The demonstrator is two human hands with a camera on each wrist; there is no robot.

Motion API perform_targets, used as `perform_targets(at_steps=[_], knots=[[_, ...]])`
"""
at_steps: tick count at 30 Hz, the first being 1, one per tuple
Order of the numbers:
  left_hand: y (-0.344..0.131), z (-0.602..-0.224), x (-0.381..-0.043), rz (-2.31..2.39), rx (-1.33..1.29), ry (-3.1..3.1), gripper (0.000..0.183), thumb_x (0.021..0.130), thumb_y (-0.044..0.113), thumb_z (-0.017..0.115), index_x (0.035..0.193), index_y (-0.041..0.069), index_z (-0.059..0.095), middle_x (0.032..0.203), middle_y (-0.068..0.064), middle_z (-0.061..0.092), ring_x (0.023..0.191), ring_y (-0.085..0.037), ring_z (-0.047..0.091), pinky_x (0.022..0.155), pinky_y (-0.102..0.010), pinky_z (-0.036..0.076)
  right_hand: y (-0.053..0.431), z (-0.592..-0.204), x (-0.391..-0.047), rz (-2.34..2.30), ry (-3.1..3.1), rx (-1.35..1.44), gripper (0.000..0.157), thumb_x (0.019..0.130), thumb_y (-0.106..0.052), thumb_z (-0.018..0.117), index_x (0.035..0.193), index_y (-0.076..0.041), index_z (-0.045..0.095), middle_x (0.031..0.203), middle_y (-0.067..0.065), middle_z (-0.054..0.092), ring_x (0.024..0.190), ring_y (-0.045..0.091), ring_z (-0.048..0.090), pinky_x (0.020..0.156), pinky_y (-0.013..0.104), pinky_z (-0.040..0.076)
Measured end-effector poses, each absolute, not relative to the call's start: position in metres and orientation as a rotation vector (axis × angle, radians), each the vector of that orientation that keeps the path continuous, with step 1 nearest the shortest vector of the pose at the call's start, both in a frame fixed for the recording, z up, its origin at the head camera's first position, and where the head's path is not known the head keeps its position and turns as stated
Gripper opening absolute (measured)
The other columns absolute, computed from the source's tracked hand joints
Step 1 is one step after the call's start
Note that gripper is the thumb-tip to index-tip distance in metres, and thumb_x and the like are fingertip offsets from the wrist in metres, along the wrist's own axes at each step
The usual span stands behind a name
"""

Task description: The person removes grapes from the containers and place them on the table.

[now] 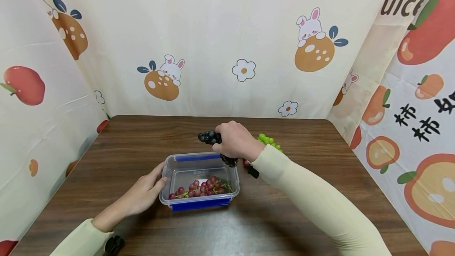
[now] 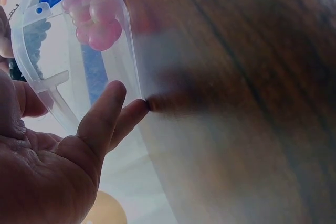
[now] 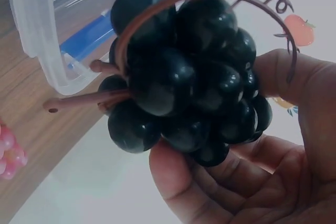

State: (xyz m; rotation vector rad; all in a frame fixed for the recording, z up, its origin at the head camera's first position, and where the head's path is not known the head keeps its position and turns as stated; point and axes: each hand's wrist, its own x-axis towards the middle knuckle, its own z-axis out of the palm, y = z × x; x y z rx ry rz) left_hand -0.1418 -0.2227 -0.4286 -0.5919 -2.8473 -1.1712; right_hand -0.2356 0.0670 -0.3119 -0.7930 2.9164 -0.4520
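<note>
In the head view my right hand [image 1: 236, 139] holds a bunch of black grapes [image 1: 209, 137] above the back right of a clear plastic container [image 1: 182, 176]. The right wrist view shows thumb and fingers curled round the dark grapes [image 3: 163, 82], whose brown stem and tendril stick out. My left hand [image 1: 145, 191] rests against the container's left side, its fingers [image 2: 105, 111] fairly straight along the outer wall. Inside the container, towards the front, lies a bunch of red grapes [image 1: 207, 187]. Blue latches [image 1: 200, 204] run along its long sides.
Behind my right wrist a bunch of green grapes [image 1: 269, 140] lies on the brown wooden table [image 1: 142, 141]. Another reddish bunch [image 1: 246, 162] is partly hidden under that wrist. A printed cloth [image 1: 213, 50] hangs along the back and both sides.
</note>
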Motion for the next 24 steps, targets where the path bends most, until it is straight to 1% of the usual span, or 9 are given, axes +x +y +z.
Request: perform_targets(at_steps=[8, 16, 20, 24], knots=[[-0.223, -0.429, -0.141, -1.166, -0.589, -2.847, 0.053, 0.108, 0.014, 0.049, 0.155, -0.005, 0.034, 0.134, -0.019, 0.064, 0.116, -0.028, 0.063, 0.097, -0.058, 0.049, 0.077, -0.311, -0.240, -0.456, 2.983, -0.718, 0.016, 0.091, -0.025, 0.071, 0.100, -0.011, 0.072, 0.090, 0.002, 0.067, 0.066, 0.017, 0.061, 0.061, 0.030, 0.050], [-0.224, -0.429, -0.141, -1.152, -0.588, -2.854, 0.053, 0.108, 0.014, 0.049, 0.155, -0.004, 0.034, 0.133, -0.017, 0.065, 0.115, -0.025, 0.064, 0.096, -0.055, 0.050, 0.089, -0.309, -0.246, -0.486, 3.043, -0.666, 0.015, 0.088, -0.026, 0.073, 0.091, -0.011, 0.070, 0.086, 0.002, 0.066, 0.070, 0.020, 0.059, 0.061, 0.031, 0.046], [-0.224, -0.428, -0.141, -1.157, -0.591, -2.856, 0.053, 0.108, 0.014, 0.049, 0.156, -0.004, 0.035, 0.133, -0.017, 0.065, 0.114, -0.025, 0.064, 0.095, -0.053, 0.051, 0.095, -0.309, -0.249, -0.498, 3.052, -0.644, 0.016, 0.088, -0.025, 0.072, 0.092, -0.009, 0.070, 0.084, 0.003, 0.066, 0.068, 0.019, 0.057, 0.059, 0.031, 0.044], [-0.224, -0.428, -0.141, -1.178, -0.591, -2.857, 0.053, 0.108, 0.013, 0.049, 0.155, -0.004, 0.034, 0.135, -0.019, 0.064, 0.116, -0.027, 0.063, 0.097, -0.056, 0.050, 0.101, -0.310, -0.251, -0.494, 3.058, -0.602, 0.016, 0.089, -0.024, 0.071, 0.093, -0.008, 0.070, 0.082, 0.004, 0.065, 0.066, 0.020, 0.055, 0.059, 0.031, 0.043]])
